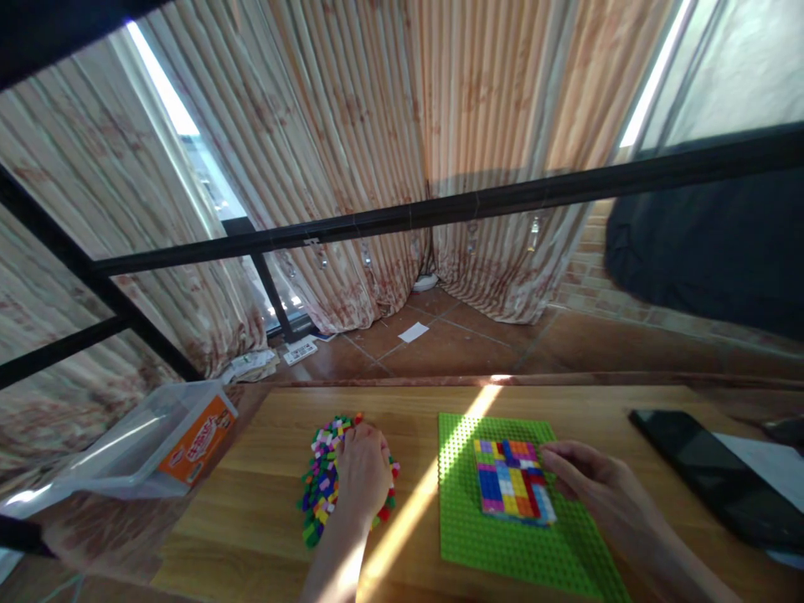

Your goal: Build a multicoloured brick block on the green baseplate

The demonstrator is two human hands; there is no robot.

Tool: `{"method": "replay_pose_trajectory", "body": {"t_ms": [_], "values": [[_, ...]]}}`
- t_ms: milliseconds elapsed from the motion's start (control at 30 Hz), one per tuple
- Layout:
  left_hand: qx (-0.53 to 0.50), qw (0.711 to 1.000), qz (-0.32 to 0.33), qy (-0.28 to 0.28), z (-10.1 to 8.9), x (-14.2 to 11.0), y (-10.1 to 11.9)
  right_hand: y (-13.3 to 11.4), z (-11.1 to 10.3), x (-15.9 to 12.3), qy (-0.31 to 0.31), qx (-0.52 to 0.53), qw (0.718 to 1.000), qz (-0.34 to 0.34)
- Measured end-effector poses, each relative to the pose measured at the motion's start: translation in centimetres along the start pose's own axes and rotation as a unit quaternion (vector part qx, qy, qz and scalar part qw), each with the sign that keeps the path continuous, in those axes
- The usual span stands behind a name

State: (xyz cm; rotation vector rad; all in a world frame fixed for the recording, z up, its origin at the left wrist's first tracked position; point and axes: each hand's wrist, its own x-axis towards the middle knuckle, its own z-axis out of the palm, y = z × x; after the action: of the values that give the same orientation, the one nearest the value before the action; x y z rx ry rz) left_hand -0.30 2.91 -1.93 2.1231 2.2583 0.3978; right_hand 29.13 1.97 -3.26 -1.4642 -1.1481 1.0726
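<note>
A loose heap of small multicoloured toy bricks [323, 477] lies on the wooden table. My left hand [364, 469] rests over the right side of this heap, its fingers curled down among the bricks and the fingertips hidden. To the right lies a green studded baseplate [458, 528]. On it stands a flat, roughly square block of joined bricks [512, 481] in purple, yellow, red, blue, orange and white. My right hand [587, 473] is at the block's right edge, thumb and index finger pinched together. Whatever is between those fingertips is too small to make out.
A black phone-like slab [697, 477] lies at the right, beside white paper [766, 465]. Left of the table is a clear plastic bin [138, 444] with an orange label. A dark metal rail [389, 219] crosses beyond the table, in front of the curtains [352, 109].
</note>
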Motion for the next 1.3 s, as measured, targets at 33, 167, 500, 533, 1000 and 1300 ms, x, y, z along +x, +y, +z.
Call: {"method": "replay_pose_trajectory", "body": {"t_ms": [33, 167, 500, 533, 1000, 1300], "values": [[0.001, 1.000, 0.006, 0.001, 0.0, 0.0, 0.1, -0.1, 0.0, 0.0, -0.001, 0.004, 1.000, 0.001], [-0.017, 0.999, 0.045, 0.018, 0.2, 0.0, 0.4, 0.2, -0.2, 0.0, -0.004, 0.011, 1.000, -0.004], [-0.235, 0.967, 0.096, 0.018, 0.2, -0.7, 5.5, 0.9, -0.2, 0.4, -0.008, 0.013, 1.000, -0.023], [-0.259, 0.959, 0.118, 0.001, 0.3, -1.1, 6.4, 0.9, -0.2, 0.4, -0.010, 0.010, 1.000, -0.024], [-0.301, 0.914, 0.272, -0.005, 1.4, -2.4, 12.0, 1.2, -0.7, 0.7, -0.027, -0.001, 0.998, -0.051], [-0.295, 0.917, 0.267, 0.021, 2.6, -2.5, 13.1, 1.1, -0.2, 0.3, -0.046, -0.030, 0.997, -0.055]]}}
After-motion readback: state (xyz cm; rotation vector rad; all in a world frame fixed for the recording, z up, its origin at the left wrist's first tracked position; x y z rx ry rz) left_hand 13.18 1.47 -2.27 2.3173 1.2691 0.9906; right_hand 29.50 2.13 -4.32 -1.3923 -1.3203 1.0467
